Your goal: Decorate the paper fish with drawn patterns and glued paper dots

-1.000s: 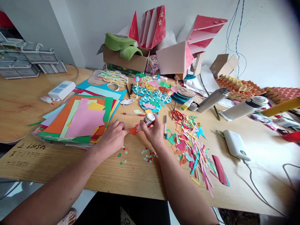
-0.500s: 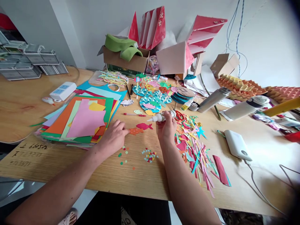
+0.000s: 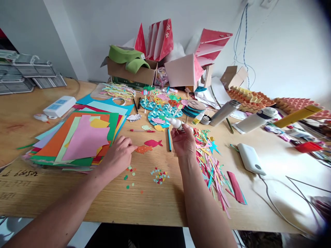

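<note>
With bent fingers, my left hand (image 3: 121, 154) pinches the left end of a spotted orange paper fish (image 3: 144, 149) lying on the table. Just above that fish is a plain red paper fish (image 3: 153, 143). My right hand (image 3: 184, 142) is closed around a white glue bottle (image 3: 177, 123), held tilted above the table with its nozzle pointing up and left. A blue pen (image 3: 169, 139) lies beside this hand. Small paper triangles (image 3: 160, 176) and round paper dots (image 3: 126, 177) are scattered nearer to me.
Coloured paper sheets (image 3: 85, 137) are stacked at left. Paper scraps (image 3: 216, 179) spread at right, near a white power bank (image 3: 250, 159) with a cable. Decorated blue discs (image 3: 155, 119), a steel flask (image 3: 224, 112) and a white bottle (image 3: 257, 120) stand or lie farther back.
My right hand has raised the glue bottle, its nozzle now farther from the red fish and tipped upward. The blue pen has come into sight. My left hand stays at the orange fish.
</note>
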### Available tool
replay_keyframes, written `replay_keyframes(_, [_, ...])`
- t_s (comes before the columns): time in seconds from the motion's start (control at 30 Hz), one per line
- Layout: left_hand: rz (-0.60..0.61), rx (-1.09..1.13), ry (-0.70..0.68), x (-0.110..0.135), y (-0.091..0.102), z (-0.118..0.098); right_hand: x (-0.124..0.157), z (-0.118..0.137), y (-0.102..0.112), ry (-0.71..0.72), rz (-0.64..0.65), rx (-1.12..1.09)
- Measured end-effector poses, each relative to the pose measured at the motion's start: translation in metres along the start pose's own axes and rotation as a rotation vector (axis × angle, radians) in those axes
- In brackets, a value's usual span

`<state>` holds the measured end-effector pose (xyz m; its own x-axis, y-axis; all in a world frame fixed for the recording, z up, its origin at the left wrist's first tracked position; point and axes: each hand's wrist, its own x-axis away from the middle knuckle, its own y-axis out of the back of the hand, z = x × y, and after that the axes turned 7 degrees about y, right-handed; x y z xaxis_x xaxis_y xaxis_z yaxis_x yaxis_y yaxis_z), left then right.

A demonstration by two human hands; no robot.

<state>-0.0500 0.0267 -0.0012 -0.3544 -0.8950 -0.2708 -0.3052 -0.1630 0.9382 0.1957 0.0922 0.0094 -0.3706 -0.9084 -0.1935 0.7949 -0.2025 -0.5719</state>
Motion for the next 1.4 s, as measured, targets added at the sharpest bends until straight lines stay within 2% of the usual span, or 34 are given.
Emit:
replay_keyframes(0.13, [-0.038, 0.012, -0.002, 0.0, 0.0, 0.001, -0.001, 0.011, 0.003, -0.052, 0.059, -0.145])
replay_keyframes(0.3, [-0.098, 0.024, -0.01, -0.001, 0.0, 0.004, -0.01, 0.022, 0.012, 0.032, 0.041, -0.018])
replay_keyframes(0.47, [-0.16, 0.015, -0.057, -0.002, 0.001, 0.006, -0.024, 0.028, 0.036, 0.203, -0.056, 0.374])
replay_keyframes(0.67, [-0.193, 0.031, -0.083, -0.003, 0.0, 0.007, -0.028, 0.025, 0.068, 0.167, -0.06, 1.04])
replay_keyframes(0.77, [-0.2, 0.043, -0.092, -0.002, -0.001, 0.008, -0.023, 0.015, 0.074, 0.179, -0.08, 1.367])
replay_keyframes(0.87, [-0.191, 0.038, -0.082, -0.002, 0.001, 0.007, -0.019, 0.005, 0.073, 0.206, -0.052, 1.54])
replay_keyframes(1.03, [-0.177, 0.037, -0.057, -0.002, 0.004, 0.006, -0.017, -0.002, 0.069, 0.275, -0.023, 1.69])
replay_keyframes(1.13, [-0.163, 0.041, -0.053, -0.002, 0.004, 0.005, -0.016, -0.002, 0.069, 0.262, -0.014, 1.743])
replay_keyframes(1.4, [-0.166, 0.036, -0.043, -0.001, 0.005, 0.004, -0.019, -0.005, 0.074, 0.235, -0.014, 1.71])
